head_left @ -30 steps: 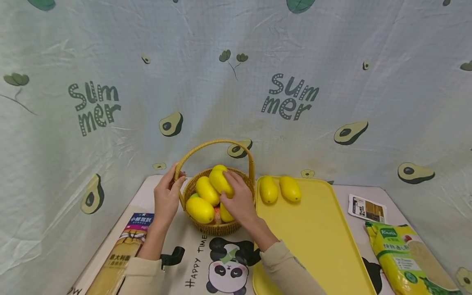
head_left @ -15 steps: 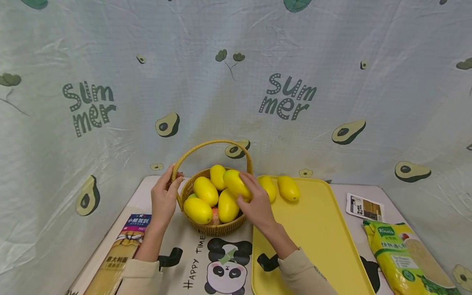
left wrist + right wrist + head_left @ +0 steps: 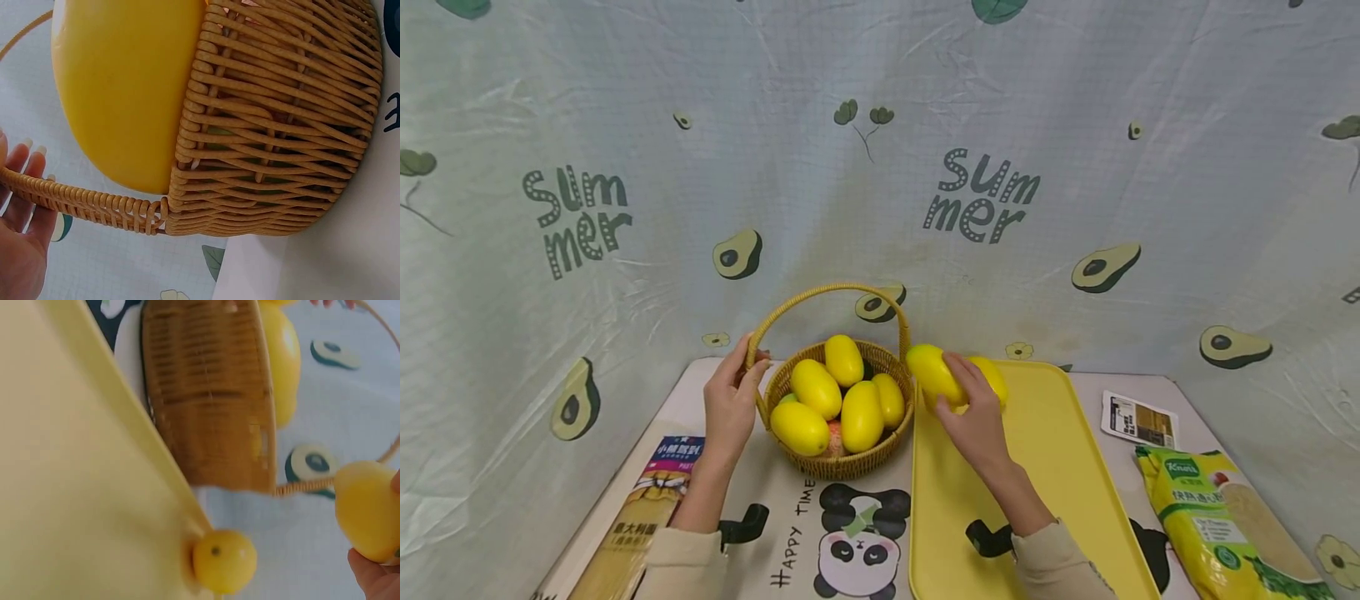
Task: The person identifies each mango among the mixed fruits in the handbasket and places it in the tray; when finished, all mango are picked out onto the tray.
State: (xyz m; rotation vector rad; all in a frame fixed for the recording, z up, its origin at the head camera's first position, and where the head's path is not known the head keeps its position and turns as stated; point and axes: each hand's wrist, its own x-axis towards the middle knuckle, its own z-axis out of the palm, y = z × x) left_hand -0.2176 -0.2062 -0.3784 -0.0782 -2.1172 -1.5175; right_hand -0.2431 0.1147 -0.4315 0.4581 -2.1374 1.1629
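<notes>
Left grip [image 3: 731, 410] holds handle [image 3: 103, 206], right grip [image 3: 976, 421] 1 yellow fruit [image 3: 932, 372]; only head view shows pasta [image 3: 631, 533].

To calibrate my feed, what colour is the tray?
The tray is plain yellow, clearest in the head view.

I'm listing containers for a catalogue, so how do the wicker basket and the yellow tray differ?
The wicker basket is woven and golden-brown; the yellow tray is smooth. The basket is round and deep with a tall arched handle; the tray is rectangular and shallow, with no handle visible. The basket is crowded with yellow fruit; the tray shows fruit only near its far edge. Both contain yellow fruit and stand on the table.
</notes>
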